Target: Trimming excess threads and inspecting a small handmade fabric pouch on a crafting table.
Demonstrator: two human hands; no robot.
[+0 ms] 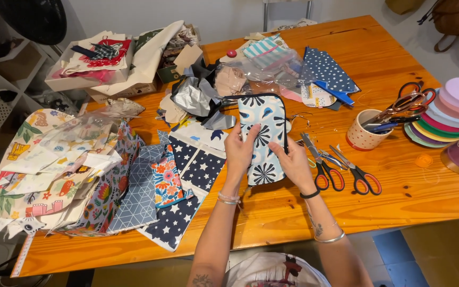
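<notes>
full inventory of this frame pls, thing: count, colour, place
fabric pouch: 1, white and blue floral, black-edged, table centre, held by both hands
star fabric: several pieces, navy and white, left of pouch
fabric stack: 1, multicolour prints, table left
scissors: 2, red-handled, right of pouch
cup: 1, speckled, holding scissors, right
ribbon spools: 1 stack, pastel, far right
boxes: 2, cardboard, top left
table: 1, wooden
left hand: gripping pouch
right hand: gripping pouch

fabric pouch (pixel 262 139) | pale blue, dark floral print, black edging | held upright above table
</notes>
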